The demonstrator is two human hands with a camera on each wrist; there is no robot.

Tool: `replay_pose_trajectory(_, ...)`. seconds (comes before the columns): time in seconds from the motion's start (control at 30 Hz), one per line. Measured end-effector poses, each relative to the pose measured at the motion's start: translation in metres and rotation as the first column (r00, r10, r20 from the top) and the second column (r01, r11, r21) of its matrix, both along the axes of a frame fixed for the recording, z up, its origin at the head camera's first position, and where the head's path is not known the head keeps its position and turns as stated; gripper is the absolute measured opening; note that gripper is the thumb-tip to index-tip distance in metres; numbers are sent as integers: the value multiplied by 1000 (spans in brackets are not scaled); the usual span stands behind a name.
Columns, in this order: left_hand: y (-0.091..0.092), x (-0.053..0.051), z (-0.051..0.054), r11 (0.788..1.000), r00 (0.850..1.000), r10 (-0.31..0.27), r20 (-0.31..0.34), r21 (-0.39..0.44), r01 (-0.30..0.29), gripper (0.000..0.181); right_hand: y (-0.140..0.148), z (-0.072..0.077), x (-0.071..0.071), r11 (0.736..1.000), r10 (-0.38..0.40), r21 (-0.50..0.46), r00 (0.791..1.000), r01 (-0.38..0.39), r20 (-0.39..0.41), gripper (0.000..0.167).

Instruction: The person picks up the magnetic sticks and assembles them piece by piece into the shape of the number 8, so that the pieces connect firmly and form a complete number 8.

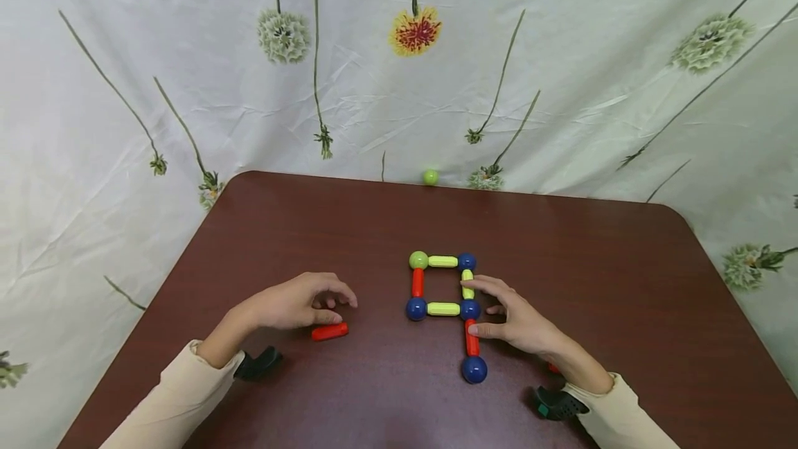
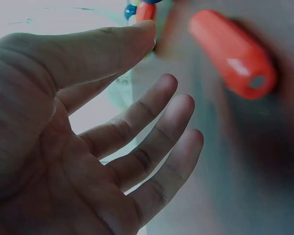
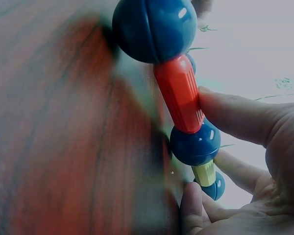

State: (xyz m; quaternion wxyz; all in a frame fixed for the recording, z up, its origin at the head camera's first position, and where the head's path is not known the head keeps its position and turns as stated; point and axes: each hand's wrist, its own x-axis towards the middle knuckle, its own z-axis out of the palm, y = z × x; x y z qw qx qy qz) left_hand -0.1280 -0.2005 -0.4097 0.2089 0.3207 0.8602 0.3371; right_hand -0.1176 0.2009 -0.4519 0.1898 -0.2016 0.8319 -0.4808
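Note:
A square of magnetic rods and balls lies on the table, with a green ball (image 1: 418,260) at its far left corner and blue balls (image 1: 416,308) at the others. Three of its sides are yellow-green rods (image 1: 443,309); the left side is a red rod (image 1: 418,283). From the near right corner a second red rod (image 3: 179,93) runs to another blue ball (image 1: 474,369). My right hand (image 1: 520,321) touches this rod with its thumb, index fingertip at the right yellow-green rod. Loosely bent, my left hand (image 1: 299,302) hovers beside a loose red rod (image 1: 329,332), holding nothing.
A green ball (image 1: 430,177) sits at the far edge of the brown table (image 1: 324,220). Part of a red piece (image 1: 553,368) shows beneath my right wrist. Behind the table hangs a white flowered cloth (image 1: 361,89).

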Motion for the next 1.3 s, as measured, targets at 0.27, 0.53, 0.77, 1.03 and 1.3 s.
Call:
replay_pose_trajectory(0.27,-7,18,-9,1000,1000,18,10,12,-18,23,2,-1,1,1000,-1,-1,1000,1,-13,70)
replay_pose_trajectory(0.53,-4,29,-16,1000,998,26,-49,15,-26,26,1,-3,1,1000,-1,7,1000,1,-14,70)
replay_pose_trajectory(0.77,-2,33,-18,999,994,44,-101,22,-42,26,-1,-1,0,1000,1,1,1000,-1,-16,70)
replay_pose_trajectory(1.03,6,31,-21,992,986,100,-137,92,-87,31,1,-2,-1,1000,2,2,1000,-2,-19,70)
replay_pose_trajectory(1.3,13,30,-17,963,990,139,29,228,-142,24,0,-4,-2,1000,5,2,1000,-5,-18,70)
